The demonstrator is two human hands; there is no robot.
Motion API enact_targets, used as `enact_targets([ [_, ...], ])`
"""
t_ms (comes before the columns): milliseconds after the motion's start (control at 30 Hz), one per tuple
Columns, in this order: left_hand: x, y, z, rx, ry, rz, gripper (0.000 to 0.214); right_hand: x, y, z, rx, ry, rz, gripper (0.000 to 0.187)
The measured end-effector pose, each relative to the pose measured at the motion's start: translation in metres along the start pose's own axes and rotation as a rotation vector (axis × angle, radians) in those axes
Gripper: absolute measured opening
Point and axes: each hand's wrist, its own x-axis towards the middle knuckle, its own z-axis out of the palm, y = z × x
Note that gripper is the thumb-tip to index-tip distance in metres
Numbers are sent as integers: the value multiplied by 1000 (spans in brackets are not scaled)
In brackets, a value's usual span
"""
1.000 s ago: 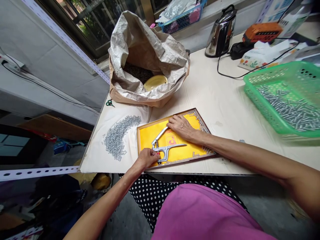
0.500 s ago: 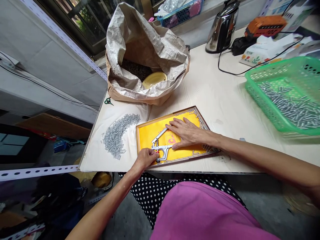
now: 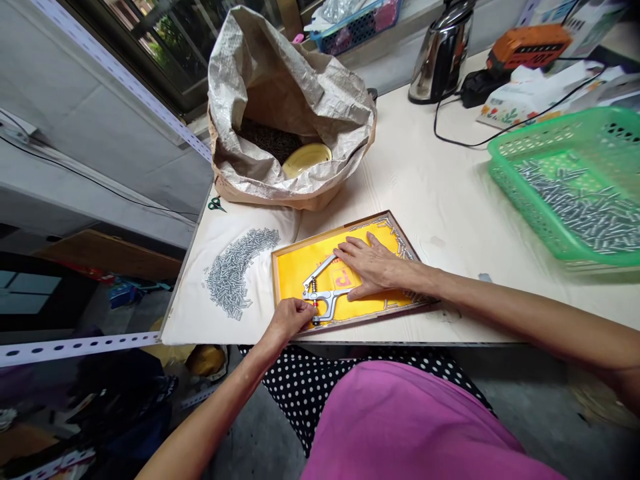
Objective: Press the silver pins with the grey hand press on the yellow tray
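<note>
Snap pliers (image 3: 327, 297) with silver handles lie spread on the yellow floor of a shallow tray (image 3: 274, 273). My right hand (image 3: 375, 267) spans the handle ends, long fingers stretched over the upper handle and thumb by the lower one. At the plier jaws, the fingertips of my left hand (image 3: 293, 317) are pinched together, and a small red part shows beside them. What they pinch is too small and hidden to make out. Small silver metal pieces (image 3: 400, 240) line the tray's right side and edges, partly covered by my right hand and wrist.
Left of the tray, a curved heap of silver pieces (image 3: 235, 270) lies on white cloth. Behind stand an open woven sack (image 3: 345, 133) with a yellow dish (image 3: 307, 160) and a kettle (image 3: 440, 60). A green basket (image 3: 525, 213) of metal pieces sits right; small scissors (image 3: 217, 204) lie far left.
The view has shifted slightly. Both hands and the pliers keep nearly the same positions, with the right thumb a little further right along the lower handle.
</note>
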Motion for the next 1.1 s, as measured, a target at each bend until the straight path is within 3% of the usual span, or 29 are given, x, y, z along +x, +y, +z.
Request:
enact_targets([
  [267,-2,-6,1,30,20,8,42,-5,-10,-8,-26,17,26,84],
  [333,-8,-5,3,143,105,68,37,-8,-14,-10,-39,14,42,79],
  [467,-14,5,18,433,413,480,22,-12,-22,-11,-7,25,36,74],
  [533,-5,15,24,545,405,691,37,-14,-24,-10,16,40,36,75],
  [633,19,32,26,679,250,853,56,-16,-23,-9,39,19,44,83],
  [700,32,40,23,742,167,887,60,-17,-21,-12,45,-4,36,83],
  [767,39,46,18,783,150,897,60,-18,-20,-15,21,10,35,70],
  [933,39,54,14,794,255,865,43,-8,-20,-23,-110,95,69,28],
  [1100,43,60,18,774,322,825,23,4,-19,-15,-157,82,51,19],
])
